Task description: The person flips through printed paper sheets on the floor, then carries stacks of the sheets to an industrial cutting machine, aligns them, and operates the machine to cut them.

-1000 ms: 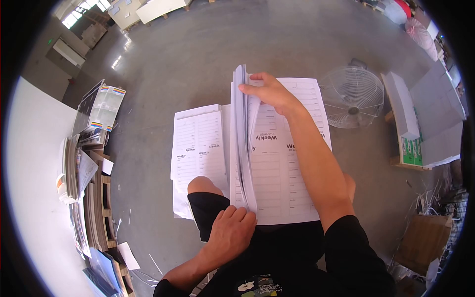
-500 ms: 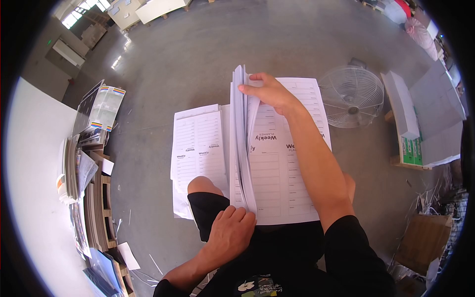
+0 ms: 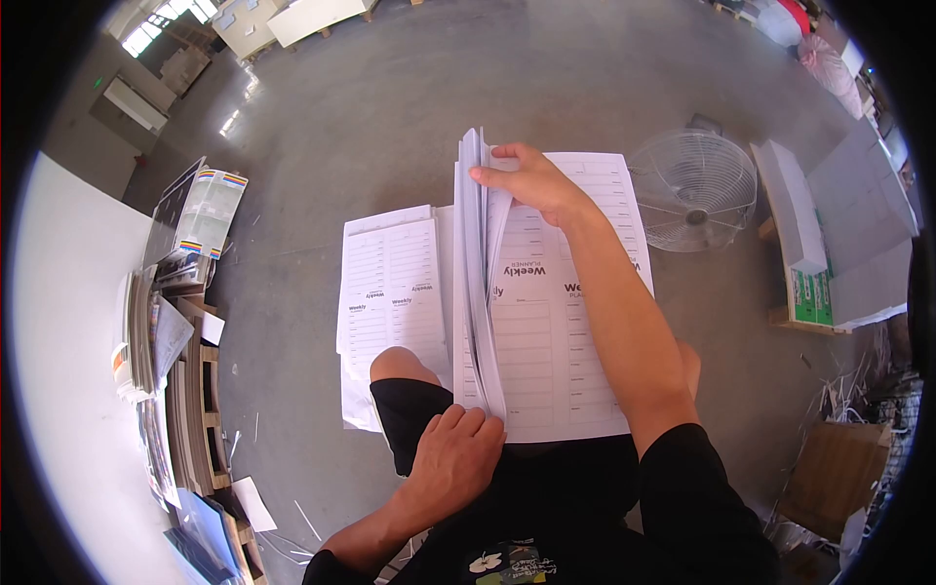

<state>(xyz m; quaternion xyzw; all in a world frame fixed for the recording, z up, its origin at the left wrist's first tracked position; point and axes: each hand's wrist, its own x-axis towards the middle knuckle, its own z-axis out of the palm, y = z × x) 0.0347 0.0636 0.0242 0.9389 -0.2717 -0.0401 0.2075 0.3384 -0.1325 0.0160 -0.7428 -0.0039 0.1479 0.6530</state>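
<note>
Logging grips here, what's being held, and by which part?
A bent sheaf of printed sheets: the right hand grips its far end; the left hand is at its near end, its grip partly hidden.

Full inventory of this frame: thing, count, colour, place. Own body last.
Upright paper bundle: one, white, between both hands
Printed sheets: count unclear, white with "Weekly PLANNER" print, flat beneath the bundle
Second sheet pile: one, white, left of them
Fan: one, grey, floor at right
White block: one, right of fan
Packs: at least two, green and white, below the block
Brown cardboard: one, lower right
Bag: one, pink, upper right
Stacked boards: many, mixed colours, left side
Floor: one, grey, throughout
Left hand: one, bare, bundle's lower end
Right hand: one, bare, bundle's upper end
Shirt: one, black, bottom centre
</note>
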